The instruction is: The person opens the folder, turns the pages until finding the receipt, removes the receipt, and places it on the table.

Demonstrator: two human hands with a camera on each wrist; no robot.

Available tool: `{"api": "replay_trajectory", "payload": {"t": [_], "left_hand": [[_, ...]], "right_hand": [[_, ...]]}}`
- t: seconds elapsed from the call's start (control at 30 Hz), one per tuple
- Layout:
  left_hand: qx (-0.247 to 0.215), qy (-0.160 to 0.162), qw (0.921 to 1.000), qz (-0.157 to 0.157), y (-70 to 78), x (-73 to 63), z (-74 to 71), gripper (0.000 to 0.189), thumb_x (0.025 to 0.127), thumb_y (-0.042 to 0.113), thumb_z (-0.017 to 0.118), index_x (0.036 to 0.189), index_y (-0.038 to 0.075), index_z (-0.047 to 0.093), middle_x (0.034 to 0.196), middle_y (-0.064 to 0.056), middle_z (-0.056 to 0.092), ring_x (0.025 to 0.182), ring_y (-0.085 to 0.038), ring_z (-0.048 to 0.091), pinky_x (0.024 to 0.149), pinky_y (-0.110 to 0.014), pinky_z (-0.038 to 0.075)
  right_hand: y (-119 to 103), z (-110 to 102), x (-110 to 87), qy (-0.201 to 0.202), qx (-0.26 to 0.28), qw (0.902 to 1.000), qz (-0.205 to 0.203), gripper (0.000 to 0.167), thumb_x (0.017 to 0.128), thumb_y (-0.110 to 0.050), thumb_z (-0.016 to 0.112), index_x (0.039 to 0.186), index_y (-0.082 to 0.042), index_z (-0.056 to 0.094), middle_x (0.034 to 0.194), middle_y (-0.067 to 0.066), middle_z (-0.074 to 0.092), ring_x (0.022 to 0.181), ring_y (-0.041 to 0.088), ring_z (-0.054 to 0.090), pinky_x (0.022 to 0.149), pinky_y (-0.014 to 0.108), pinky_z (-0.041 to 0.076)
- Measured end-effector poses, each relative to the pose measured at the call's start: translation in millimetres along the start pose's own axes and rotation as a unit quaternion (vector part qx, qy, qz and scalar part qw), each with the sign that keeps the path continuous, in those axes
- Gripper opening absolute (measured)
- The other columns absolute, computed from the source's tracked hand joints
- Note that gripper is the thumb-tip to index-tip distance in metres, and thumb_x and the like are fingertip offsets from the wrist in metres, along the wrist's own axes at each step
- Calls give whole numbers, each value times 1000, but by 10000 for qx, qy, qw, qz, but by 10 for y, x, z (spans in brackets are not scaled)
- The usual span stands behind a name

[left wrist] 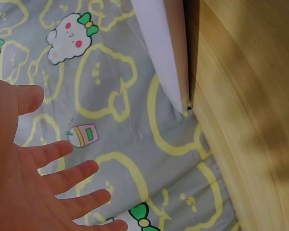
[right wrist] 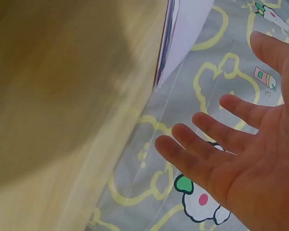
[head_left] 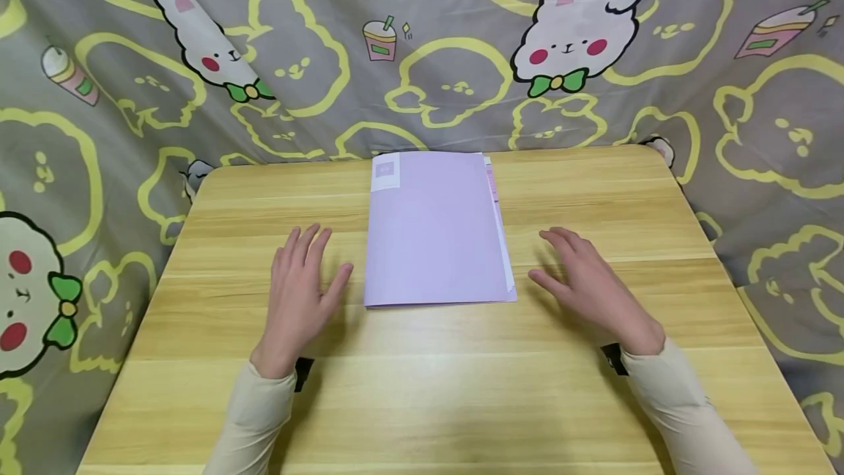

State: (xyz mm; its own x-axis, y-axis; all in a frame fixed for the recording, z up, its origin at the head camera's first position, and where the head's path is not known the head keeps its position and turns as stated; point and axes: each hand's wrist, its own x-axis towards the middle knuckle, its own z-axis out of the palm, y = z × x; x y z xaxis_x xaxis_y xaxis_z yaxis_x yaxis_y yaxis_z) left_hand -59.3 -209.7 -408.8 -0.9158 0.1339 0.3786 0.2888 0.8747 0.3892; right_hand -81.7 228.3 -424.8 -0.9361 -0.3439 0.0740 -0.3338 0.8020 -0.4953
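Observation:
A closed lavender folder (head_left: pixel 435 233) lies flat near the back of the wooden table, with a white label (head_left: pixel 385 171) in its upper left corner. White sheets and a pink tab (head_left: pixel 491 183) show along its right edge. To the folder's left is my left hand (head_left: pixel 298 299), fingers spread and holding nothing. My right hand (head_left: pixel 590 284) is on the other side, fingers extended, apart from the folder. In the left wrist view the left palm (left wrist: pixel 19 183) faces the folder's spine side (left wrist: pixel 164 53). The right wrist view shows the right palm (right wrist: pixel 260 163) and the folder's page edges (right wrist: pixel 164 53).
The wooden table (head_left: pixel 435 394) has rounded back corners. A grey curtain (head_left: pixel 448 13) with yellow outlines and white cartoon rabbits hangs behind it and along both sides. A dark strap piece (head_left: pixel 303 374) sits at the left wrist, another strap piece (head_left: pixel 615 359) at the right.

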Motion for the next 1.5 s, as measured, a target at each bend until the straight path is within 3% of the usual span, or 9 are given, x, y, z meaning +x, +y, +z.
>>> {"api": "replay_trajectory", "payload": {"t": [0.13,0.37,0.73,1.17,1.5], "left_hand": [[-57,-90,9999,29,38,30,21,61,100,38,62,147,2,50,153,-20,47,147,-48,33,115,-70,23],[-143,-564,9983,-18,112,53,82,58,105,42,52,150,5,49,157,-14,46,151,-42,29,117,-71,20],[-126,-796,9955,491,236,101,225,57,102,37,58,146,2,51,152,-19,49,146,-45,36,120,-58,27],[-14,-1289,9876,897,493,125,492,58,101,42,59,146,6,52,152,-15,51,147,-42,37,117,-63,30],[260,-1890,9761,1041,641,84,649,59,102,48,58,148,12,51,155,-11,48,150,-39,34,118,-64,29]], "right_hand": [[-13,42,12,-221,-19,9997,70,68,100,-43,65,150,-2,43,152,27,43,138,49,42,112,65,33],[-34,129,33,-458,-62,9989,-32,68,100,-42,65,150,-1,44,151,24,45,137,46,45,112,62,36],[-75,215,105,-690,-150,9971,-297,67,98,-41,68,147,-1,48,149,20,49,132,42,51,109,58,43],[-73,277,162,-812,-207,9960,-302,67,97,-40,70,146,1,48,147,20,51,131,40,52,109,56,43],[-81,303,203,-979,-407,9939,-295,68,96,-40,71,146,1,50,148,20,50,131,40,53,108,57,44]]}}
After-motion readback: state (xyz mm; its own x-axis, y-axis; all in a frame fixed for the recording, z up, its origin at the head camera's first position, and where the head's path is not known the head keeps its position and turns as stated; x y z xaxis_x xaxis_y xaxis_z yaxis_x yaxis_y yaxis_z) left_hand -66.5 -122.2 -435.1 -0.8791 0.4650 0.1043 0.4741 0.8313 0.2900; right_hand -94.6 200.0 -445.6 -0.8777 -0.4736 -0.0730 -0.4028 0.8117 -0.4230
